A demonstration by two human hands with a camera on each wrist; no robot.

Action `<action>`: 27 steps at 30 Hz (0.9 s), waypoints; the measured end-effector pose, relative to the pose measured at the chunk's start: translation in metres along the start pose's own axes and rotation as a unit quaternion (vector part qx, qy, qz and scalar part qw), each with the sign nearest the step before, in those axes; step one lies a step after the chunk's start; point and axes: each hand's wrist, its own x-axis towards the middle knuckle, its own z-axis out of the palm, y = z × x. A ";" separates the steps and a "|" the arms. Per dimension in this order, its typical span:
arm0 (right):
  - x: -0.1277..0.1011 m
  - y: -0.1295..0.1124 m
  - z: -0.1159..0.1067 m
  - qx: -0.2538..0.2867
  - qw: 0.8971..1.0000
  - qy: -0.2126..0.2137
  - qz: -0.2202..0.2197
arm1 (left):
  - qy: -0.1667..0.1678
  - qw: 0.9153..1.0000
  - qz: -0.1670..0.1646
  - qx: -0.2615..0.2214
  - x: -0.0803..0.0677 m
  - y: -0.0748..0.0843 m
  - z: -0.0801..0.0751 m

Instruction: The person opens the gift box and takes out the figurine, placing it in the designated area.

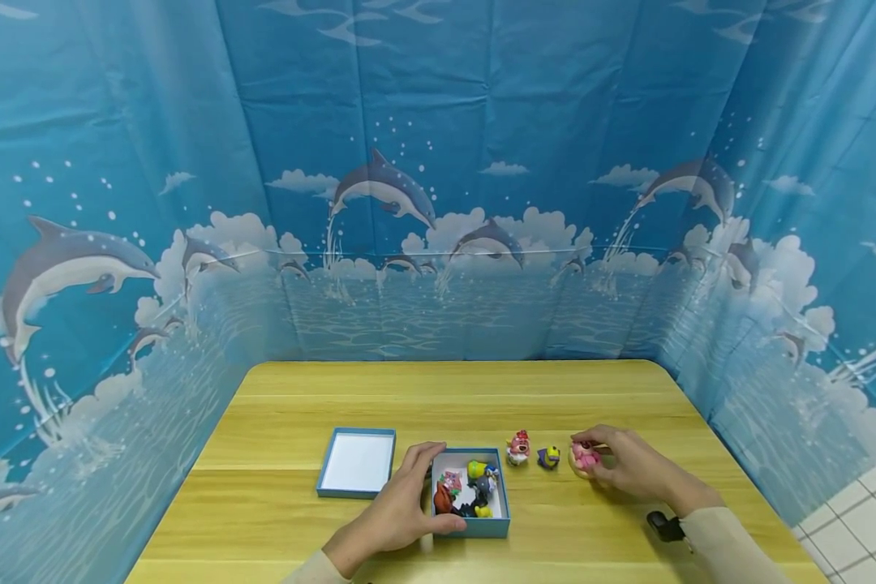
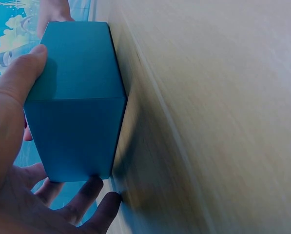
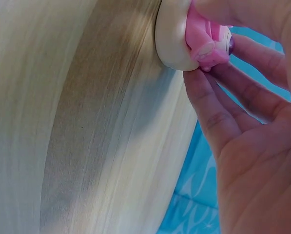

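Observation:
My left hand (image 1: pixel 401 504) grips the blue box (image 1: pixel 482 528), thumb on its near side and fingers around its far left corner. Inside the box lie several small toy figures, with yellow, dark, pink and reddish-brown ones showing. In the left wrist view the box (image 2: pixel 77 136) hides its contents. My right hand (image 1: pixel 631 462) pinches a pink toy figure (image 1: pixel 585 459) between thumb and fingers. The figure's cream ring-shaped base (image 3: pixel 172 41) is right at the tabletop. Left of it stand a small purple-and-yellow figure (image 1: pixel 549 457) and a pink figure with a red top (image 1: pixel 518 448).
A blue-rimmed box lid (image 1: pixel 356 493) lies with its white inside up, left of my left hand. The wooden table (image 1: pixel 277 405) has rounded far corners. A dolphin-printed curtain (image 1: pixel 438 316) hangs behind and along both sides.

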 end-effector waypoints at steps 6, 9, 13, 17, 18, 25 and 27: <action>0.000 -0.001 -0.001 0.005 1.000 -0.009 0.007 | -0.002 1.000 -0.003 -0.001 0.000 -0.002 0.001; 0.000 0.000 -0.001 0.012 1.000 -0.014 0.009 | -0.003 1.000 -0.004 -0.001 0.000 -0.004 0.002; -0.001 0.001 0.000 0.011 1.000 -0.012 0.002 | -0.004 1.000 -0.001 -0.002 0.000 -0.003 0.002; -0.002 0.002 0.001 -0.008 1.000 -0.001 -0.009 | -0.004 1.000 -0.001 -0.001 0.000 -0.002 0.001; -0.003 0.002 0.001 -0.014 1.000 0.002 -0.012 | -0.004 1.000 -0.002 -0.001 0.000 -0.001 0.000; -0.004 0.001 0.002 -0.043 0.999 0.021 -0.022 | -0.003 1.000 0.002 -0.004 -0.002 0.003 -0.002; -0.005 0.000 0.001 -0.050 0.998 0.023 -0.019 | -0.001 1.000 0.003 -0.005 -0.003 0.003 -0.002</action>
